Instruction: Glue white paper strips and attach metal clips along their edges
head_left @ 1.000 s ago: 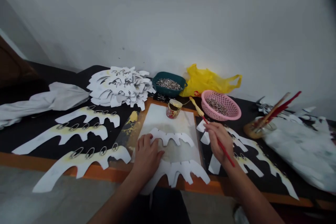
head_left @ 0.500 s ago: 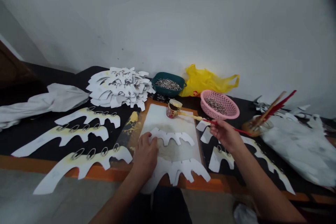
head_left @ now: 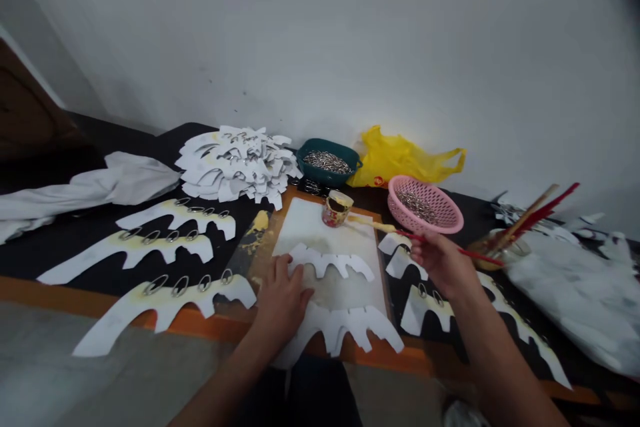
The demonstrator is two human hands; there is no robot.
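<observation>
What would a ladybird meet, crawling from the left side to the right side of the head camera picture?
White cloth → left hand → little pot → right hand, holding a red-handled brush → big whitish bundle.

Bench: black top, orange-brown front edge. Centre, a white board lying flat. Left, three ringed pieces set one behind another, with a cloth and a white pile farther back. Rear, a teal basket, a yellow bag and a pink basket. Right, further pieces, a jar and a white bag.
</observation>
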